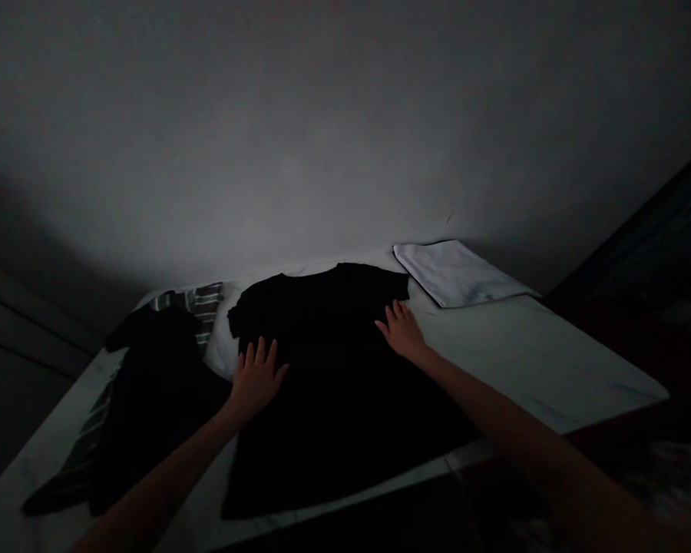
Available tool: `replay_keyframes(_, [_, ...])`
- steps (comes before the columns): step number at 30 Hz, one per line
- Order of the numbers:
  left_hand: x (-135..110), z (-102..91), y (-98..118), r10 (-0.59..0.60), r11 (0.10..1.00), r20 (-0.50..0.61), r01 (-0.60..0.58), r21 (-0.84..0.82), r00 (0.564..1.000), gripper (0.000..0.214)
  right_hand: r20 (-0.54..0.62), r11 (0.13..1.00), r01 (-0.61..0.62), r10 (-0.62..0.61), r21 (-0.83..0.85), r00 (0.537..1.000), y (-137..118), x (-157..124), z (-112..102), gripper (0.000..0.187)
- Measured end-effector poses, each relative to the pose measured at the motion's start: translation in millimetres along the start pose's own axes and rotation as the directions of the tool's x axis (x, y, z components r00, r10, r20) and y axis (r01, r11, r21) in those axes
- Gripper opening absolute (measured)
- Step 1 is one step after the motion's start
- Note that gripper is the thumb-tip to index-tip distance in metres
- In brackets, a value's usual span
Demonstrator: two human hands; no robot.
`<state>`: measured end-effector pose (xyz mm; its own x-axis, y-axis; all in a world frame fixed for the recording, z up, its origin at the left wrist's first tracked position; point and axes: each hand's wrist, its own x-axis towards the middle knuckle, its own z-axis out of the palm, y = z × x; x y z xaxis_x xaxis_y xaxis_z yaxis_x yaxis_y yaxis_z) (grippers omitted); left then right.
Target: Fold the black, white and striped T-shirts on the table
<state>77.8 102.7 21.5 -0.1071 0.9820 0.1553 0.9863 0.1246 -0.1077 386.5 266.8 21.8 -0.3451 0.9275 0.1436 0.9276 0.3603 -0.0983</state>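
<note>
A black short-sleeved T-shirt [328, 369] lies spread out on a pale table [512, 353], its neckline toward the wall and its hem at the near edge. My left hand [257, 376] rests on the shirt's left side with the fingers spread. On the right side, just below the sleeve, my right hand [401, 330] lies flat with its fingers apart. Neither hand grips the cloth. The shirt is so dark that folds in its middle cannot be made out.
Left of the shirt lie another dark garment [161, 376] and a striped cloth [208, 307] partly beneath it. A folded white cloth [461, 273] with a dark edge sits at the back right. A grey wall [299, 153] rises behind the table.
</note>
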Motion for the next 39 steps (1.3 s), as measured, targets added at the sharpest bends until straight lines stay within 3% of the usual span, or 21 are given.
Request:
replay_keyframes(4, [-15,-11.5,41,0.098,0.992,0.007,-0.097,-0.083,0.995,0.059,0.071,0.990,0.131,-0.134,0.054,0.988,-45,-29,-7,0.066])
replay_keyframes(7, [-52,-14.6,57,0.253,0.957,-0.043,-0.256,-0.135,0.967,0.055,0.113,0.971,0.217,-0.228,0.100,0.967,-58,-74,-9,0.067])
replay_keyframes(10, [-109,-26.8,41,0.406,0.894,-0.041,-0.405,-0.193,0.913,0.056,0.113,0.912,0.368,-0.391,0.181,0.913,-31,-129,-23,0.065])
replay_keyframes(13, [-162,-48.8,16,0.552,0.796,0.050,-0.508,-0.328,0.832,0.060,0.149,0.765,0.531,-0.611,0.364,0.778,7,-175,-47,0.056])
replay_keyframes(15, [-184,-61.3,5,0.606,0.736,0.099,-0.508,-0.447,0.790,0.062,0.187,0.690,0.523,-0.677,0.501,0.712,22,-194,-61,0.046])
replay_keyframes(16, [-190,-65.1,2,0.608,0.717,0.110,-0.484,-0.501,0.787,0.060,0.202,0.668,0.480,-0.679,0.568,0.706,26,-198,-65,0.039])
replay_keyframes(18, [-193,-67.1,1,0.552,0.714,0.110,-0.401,-0.573,0.826,0.050,0.196,0.642,0.364,-0.632,0.675,0.750,27,-200,-67,0.030])
replay_keyframes(21, [-180,-61.5,7,0.383,0.788,0.110,-0.262,-0.557,0.917,0.038,0.083,0.645,0.325,-0.517,0.692,0.852,21,-190,-60,0.027])
replay_keyframes(24, [-168,-57.4,13,0.287,0.867,0.161,-0.185,-0.462,0.944,0.029,0.008,0.662,0.385,-0.509,0.643,0.861,17,-183,-55,0.024])
replay_keyframes(26, [-164,-59.4,9,0.289,0.880,0.228,-0.165,-0.445,0.930,0.024,0.079,0.636,0.348,-0.543,0.689,0.836,19,-184,-58,0.020])
replay_keyframes(28, [-161,-66.2,2,0.326,0.867,0.299,-0.158,-0.473,0.897,0.023,0.195,0.612,0.228,-0.545,0.757,0.816,24,-184,-62,0.022])
replay_keyframes(29, [-157,-71.6,-2,0.355,0.859,0.333,-0.164,-0.484,0.874,0.022,0.226,0.610,0.167,-0.514,0.774,0.828,28,-183,-65,0.025])
replay_keyframes(31, [-139,-86.0,-4,0.426,0.846,0.369,-0.219,-0.486,0.826,0.020,0.185,0.647,0.093,-0.349,0.757,0.918,36,-175,-69,0.028])
replay_keyframes(33, [-106,-103.6,7,0.520,0.817,0.336,-0.341,-0.466,0.785,0.021,0.057,0.746,0.045,-0.111,0.664,0.992,46,-164,-69,0.027])
replay_keyframes(34, [-85,-112.1,18,0.566,0.794,0.293,-0.413,-0.446,0.771,0.023,0.001,0.800,-0.003,0.003,0.600,1.000,50,-160,-68,0.025])
replay_keyframes(36, [-36,-125.8,53,0.648,0.739,0.195,-0.548,-0.391,0.736,0.028,-0.028,0.863,-0.154,0.190,0.481,0.981,57,-157,-64,0.024])
replay_keyframes(39, [46,-131.0,120,0.734,0.667,0.091,-0.690,-0.283,0.672,0.032,0.023,0.855,-0.332,0.352,0.398,0.936,59,-168,-53,0.025])
